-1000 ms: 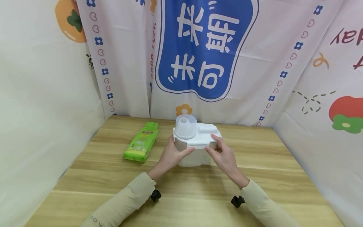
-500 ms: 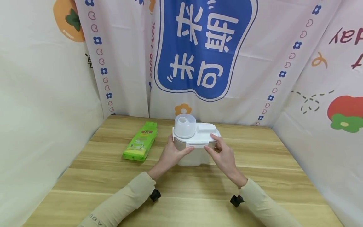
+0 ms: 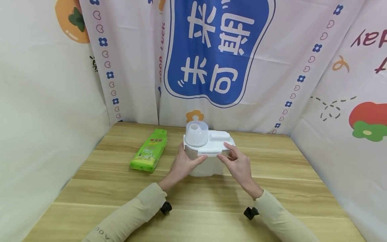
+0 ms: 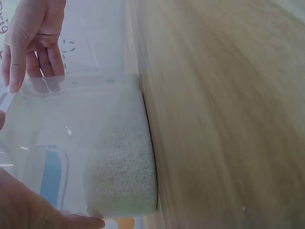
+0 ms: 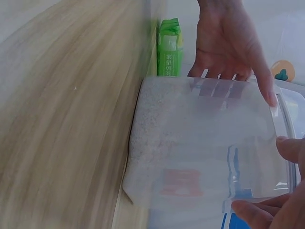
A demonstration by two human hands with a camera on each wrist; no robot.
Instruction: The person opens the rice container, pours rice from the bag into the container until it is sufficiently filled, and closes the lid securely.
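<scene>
A clear plastic container (image 3: pixel 208 166) stands upright on the wooden table (image 3: pixel 272 188), near the middle and toward the far edge, with a white lid (image 3: pixel 219 143) clipped across its top. Its long axis runs left to right across the table, and its broad near face is turned toward the person. A round translucent cup (image 3: pixel 196 133) sits on the left part of the lid, opening upward. The wrist views show pale grain filling the bottom of the container (image 4: pixel 121 167), with the walls above it see-through. The left hand (image 3: pixel 182 164) grips the container's left end, fingers wrapped round the far side and the thumb laid along the near face just under the lid's front latch (image 3: pixel 208 153). The right hand (image 3: pixel 239 164) holds the right end in the same way, fingers curled behind and the thumb pointing left toward the latch; the two thumb tips are near each other but apart. A green packet (image 3: pixel 149 154) lies flat to the left of the container, well apart from it, its long axis running near to far.
</scene>
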